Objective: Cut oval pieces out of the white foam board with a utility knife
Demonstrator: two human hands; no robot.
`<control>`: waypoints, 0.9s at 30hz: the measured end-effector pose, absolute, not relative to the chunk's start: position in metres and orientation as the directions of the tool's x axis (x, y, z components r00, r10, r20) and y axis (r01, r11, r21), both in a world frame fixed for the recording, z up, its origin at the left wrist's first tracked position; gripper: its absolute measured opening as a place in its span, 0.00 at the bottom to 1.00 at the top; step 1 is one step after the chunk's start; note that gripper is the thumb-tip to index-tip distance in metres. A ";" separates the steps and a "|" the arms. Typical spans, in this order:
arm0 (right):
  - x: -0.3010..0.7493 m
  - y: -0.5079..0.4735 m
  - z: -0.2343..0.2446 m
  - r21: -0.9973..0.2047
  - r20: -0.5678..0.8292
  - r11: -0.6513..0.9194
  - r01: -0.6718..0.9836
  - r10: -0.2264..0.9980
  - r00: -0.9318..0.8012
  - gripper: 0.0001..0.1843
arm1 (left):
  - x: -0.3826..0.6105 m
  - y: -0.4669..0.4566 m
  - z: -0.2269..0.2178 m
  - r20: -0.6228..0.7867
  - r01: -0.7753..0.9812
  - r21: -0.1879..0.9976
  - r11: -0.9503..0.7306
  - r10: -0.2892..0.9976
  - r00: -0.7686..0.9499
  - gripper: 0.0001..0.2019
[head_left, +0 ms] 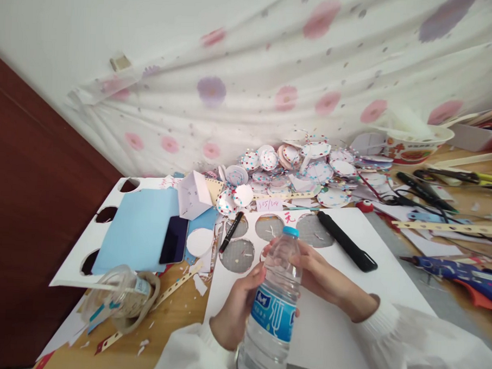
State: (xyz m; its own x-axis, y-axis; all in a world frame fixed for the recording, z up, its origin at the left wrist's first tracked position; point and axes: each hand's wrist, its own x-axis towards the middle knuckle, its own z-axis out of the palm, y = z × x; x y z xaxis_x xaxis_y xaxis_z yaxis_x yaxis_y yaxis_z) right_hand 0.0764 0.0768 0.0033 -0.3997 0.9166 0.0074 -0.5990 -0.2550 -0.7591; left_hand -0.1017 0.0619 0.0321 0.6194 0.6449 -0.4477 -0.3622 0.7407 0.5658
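Observation:
A clear plastic water bottle [273,311] with a blue cap and blue label stands nearly upright, close to me, between both hands. My left hand [236,306] wraps the bottle's left side near the top of the label. My right hand [321,272] grips its shoulder from the right, the fingers partly behind the bottle. Beneath lies a large white sheet [325,329] with round holes cut in it. A black marker [231,233] rests across the holes to the left, and a black utility knife [347,241] lies on the sheet to the right.
White paper discs with coloured dots [312,171] are piled along the back. At left are blue paper [136,228], a phone [174,240] and a tipped plastic cup [119,296]. A blue glue gun [462,273] and a paper bowl [414,148] sit at right.

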 end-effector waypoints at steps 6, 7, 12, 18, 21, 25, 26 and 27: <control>0.074 0.078 0.002 -0.783 0.008 -0.249 -0.570 0.912 -0.410 0.21 | -0.109 0.062 0.024 -0.550 -0.287 0.521 0.804 0.573 0.607 0.33; 0.074 0.079 0.001 -0.785 0.008 -0.249 -0.567 0.911 -0.412 0.21 | -0.109 0.062 0.022 -0.555 -0.275 0.517 0.810 0.563 0.612 0.31; 0.074 0.081 -0.002 -0.796 -0.005 -0.260 -0.546 0.906 -0.424 0.21 | -0.111 0.061 0.018 -0.571 -0.265 0.483 0.835 0.529 0.628 0.29; 0.075 0.082 -0.003 -0.804 -0.019 -0.264 -0.533 0.907 -0.421 0.21 | -0.113 0.064 0.013 -0.525 -0.274 0.536 0.799 0.570 0.632 0.24; 0.076 0.083 -0.004 -0.808 -0.025 -0.268 -0.525 0.906 -0.423 0.21 | -0.114 0.068 0.009 -0.520 -0.264 0.515 0.815 0.543 0.660 0.26; 0.074 0.083 -0.004 -0.817 -0.042 -0.273 -0.508 0.907 -0.419 0.23 | -0.118 0.074 -0.002 -0.514 -0.247 0.474 0.845 0.494 0.702 0.27; 0.074 0.083 -0.004 -0.823 -0.051 -0.271 -0.498 0.910 -0.411 0.23 | -0.119 0.075 -0.005 -0.509 -0.241 0.468 0.850 0.482 0.713 0.28; 0.073 0.083 -0.004 -0.831 -0.060 -0.270 -0.487 0.913 -0.404 0.24 | -0.119 0.076 -0.008 -0.505 -0.239 0.463 0.854 0.476 0.721 0.29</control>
